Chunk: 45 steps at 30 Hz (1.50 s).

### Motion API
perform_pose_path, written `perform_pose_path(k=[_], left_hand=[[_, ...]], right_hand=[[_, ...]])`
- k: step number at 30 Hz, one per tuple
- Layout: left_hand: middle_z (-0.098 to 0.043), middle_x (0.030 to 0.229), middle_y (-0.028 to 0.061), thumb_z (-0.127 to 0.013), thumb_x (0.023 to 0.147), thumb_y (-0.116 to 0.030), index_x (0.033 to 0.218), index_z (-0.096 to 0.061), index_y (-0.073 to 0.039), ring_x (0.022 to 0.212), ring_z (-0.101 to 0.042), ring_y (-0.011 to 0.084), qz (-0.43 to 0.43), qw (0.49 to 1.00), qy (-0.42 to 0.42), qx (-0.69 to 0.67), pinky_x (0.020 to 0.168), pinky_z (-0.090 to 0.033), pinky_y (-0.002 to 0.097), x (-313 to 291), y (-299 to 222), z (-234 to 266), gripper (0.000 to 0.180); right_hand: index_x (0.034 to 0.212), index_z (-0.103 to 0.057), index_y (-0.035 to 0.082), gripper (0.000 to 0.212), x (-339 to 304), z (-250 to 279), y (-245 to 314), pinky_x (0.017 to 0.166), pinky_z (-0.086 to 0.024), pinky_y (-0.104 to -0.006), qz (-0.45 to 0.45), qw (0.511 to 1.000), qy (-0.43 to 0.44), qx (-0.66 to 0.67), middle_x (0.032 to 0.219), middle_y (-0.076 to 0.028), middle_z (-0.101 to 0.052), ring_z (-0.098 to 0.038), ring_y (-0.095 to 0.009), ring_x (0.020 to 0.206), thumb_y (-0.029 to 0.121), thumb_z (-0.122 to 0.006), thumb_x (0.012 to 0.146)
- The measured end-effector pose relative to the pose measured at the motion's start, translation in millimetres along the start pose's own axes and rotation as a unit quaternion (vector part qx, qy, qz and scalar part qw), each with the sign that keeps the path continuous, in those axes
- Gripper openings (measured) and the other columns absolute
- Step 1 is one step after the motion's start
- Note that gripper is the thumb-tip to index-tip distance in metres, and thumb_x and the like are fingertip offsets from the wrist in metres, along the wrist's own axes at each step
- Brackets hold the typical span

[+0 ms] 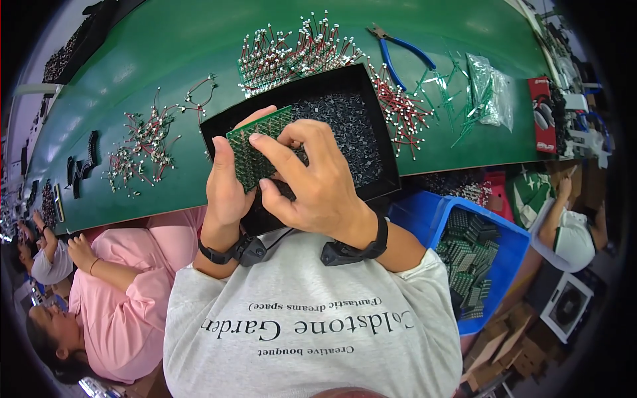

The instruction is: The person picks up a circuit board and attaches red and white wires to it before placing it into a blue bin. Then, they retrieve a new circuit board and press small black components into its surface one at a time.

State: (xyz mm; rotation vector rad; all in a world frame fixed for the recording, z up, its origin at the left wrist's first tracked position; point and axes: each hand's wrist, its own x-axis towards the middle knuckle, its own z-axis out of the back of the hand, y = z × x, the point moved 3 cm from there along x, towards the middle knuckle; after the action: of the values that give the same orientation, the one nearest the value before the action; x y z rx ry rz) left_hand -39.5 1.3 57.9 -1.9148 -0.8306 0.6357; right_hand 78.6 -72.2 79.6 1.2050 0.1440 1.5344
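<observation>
I hold a small green circuit board (254,147) up in my left hand (227,189), fingers wrapped behind it and thumb along its near edge, so it sits tilted just above the front of the black tray (381,142). My right hand (317,182) comes over the board's right side, fingertips pinched together against its face; I think there is a tiny dark part between them, but my own knuckles hide it and I cannot be sure. The tray beneath is filled with small dark components (345,129), and bundles of red-and-white wired pieces (292,53) lie on the green table (159,46) beyond it, with blue-handled pliers (398,56) further right. A blue bin (507,265) of more green boards stands by my right elbow.

I judge this to be the stuffing step, setting parts into the board's holes. The next move seems to call for a steady left hand and a fine, square push from the right fingertips so the legs find their holes without bending.
</observation>
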Motion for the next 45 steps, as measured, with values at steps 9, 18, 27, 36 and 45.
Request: perform_pose_path(k=[9, 18, 27, 36, 45], left_hand=[[-0.06, 0.128, 0.0156, -0.02, 0.103, -0.065, 0.148, -0.038, 0.003, 0.115, -0.061, 0.0233, 0.017, 1.0, 0.006, 0.006, 0.099, -0.05, 0.0381, 0, -3, -3, 0.084], [-0.062, 0.124, 0.0141, -0.017, 0.104, -0.062, 0.147, -0.04, 0.002, 0.112, -0.061, 0.022, 0.0, 1.0, -0.004, 0.008, 0.097, -0.05, 0.0363, 1, -2, 0, 0.081], [-0.063, 0.119, 0.0107, -0.021, 0.104, -0.062, 0.148, -0.04, 0.001, 0.105, -0.063, 0.0174, 0.003, 0.998, -0.015, 0.062, 0.092, -0.052, 0.0334, 1, 0, -2, 0.079], [-0.064, 0.119, 0.0137, -0.018, 0.106, -0.058, 0.147, -0.04, 0.001, 0.107, -0.063, 0.0206, -0.011, 0.999, -0.033, 0.02, 0.094, -0.052, 0.0357, 2, -2, -5, 0.076], [-0.065, 0.116, 0.0127, -0.018, 0.106, -0.059, 0.147, -0.04, 0.002, 0.103, -0.064, 0.0192, -0.033, 0.995, -0.022, 0.095, 0.09, -0.052, 0.0327, 1, -1, 0, 0.077]], right_hand=[[0.134, -0.06, 0.007, 0.072, 1, 2, 2, 0.081, -0.048, -0.0416, -0.012, 1.0, -0.019, 0.005, 0.105, -0.014, -0.05, -0.052, -0.032, 0.094, 0.014, -0.078, 0.065], [0.137, -0.061, 0.009, 0.078, -3, -7, 8, 0.081, -0.049, -0.0412, -0.012, 0.999, 0.029, 0.03, 0.104, -0.014, -0.05, -0.052, -0.031, 0.093, 0.016, -0.079, 0.062], [0.118, -0.063, 0.007, 0.057, 3, 2, -4, 0.074, -0.046, -0.04, -0.045, 0.997, 0.005, 0.056, 0.097, -0.013, -0.048, -0.05, -0.03, 0.087, 0.012, -0.077, 0.063], [0.138, -0.06, 0.009, 0.078, -2, -2, 5, 0.075, -0.046, -0.0391, -0.039, 0.997, 0.036, 0.064, 0.095, -0.012, -0.046, -0.048, -0.028, 0.085, 0.015, -0.077, 0.062], [0.131, -0.061, 0.006, 0.069, -1, 0, 4, 0.082, -0.051, -0.0412, -0.048, 0.993, 0.049, 0.097, 0.095, -0.013, -0.047, -0.049, -0.029, 0.084, 0.013, -0.076, 0.063]])
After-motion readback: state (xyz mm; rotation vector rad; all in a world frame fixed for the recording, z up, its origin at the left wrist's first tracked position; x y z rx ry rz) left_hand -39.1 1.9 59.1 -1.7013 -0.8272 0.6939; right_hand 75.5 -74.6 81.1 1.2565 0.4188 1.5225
